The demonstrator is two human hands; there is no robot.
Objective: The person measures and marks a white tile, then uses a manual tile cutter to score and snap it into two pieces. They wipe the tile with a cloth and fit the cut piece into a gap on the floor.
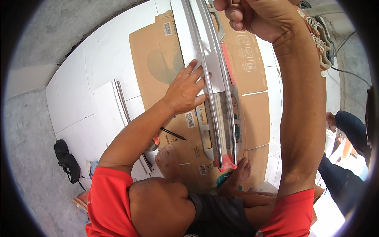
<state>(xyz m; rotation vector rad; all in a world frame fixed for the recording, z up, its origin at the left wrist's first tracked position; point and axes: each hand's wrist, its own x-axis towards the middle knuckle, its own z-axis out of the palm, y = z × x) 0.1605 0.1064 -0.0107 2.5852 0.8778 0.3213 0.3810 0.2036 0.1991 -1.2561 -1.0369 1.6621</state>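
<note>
The left hand (185,90) is lying flat, fingers spread, steadying long aluminium rails (213,79), while the right hand (252,15) is gripping their far end in a fist. The rails are running from the raised hand to the bare feet (237,172), over flattened brown cardboard (252,118). They look stiff, light and slippery, probably best gripped at the edges. White barcode labels (190,119) are dotting the cardboard.

Single fisheye view from the person's head, looking steeply down, close over raised arms, knees, cardboard-covered floor (252,118), edges curved
</note>
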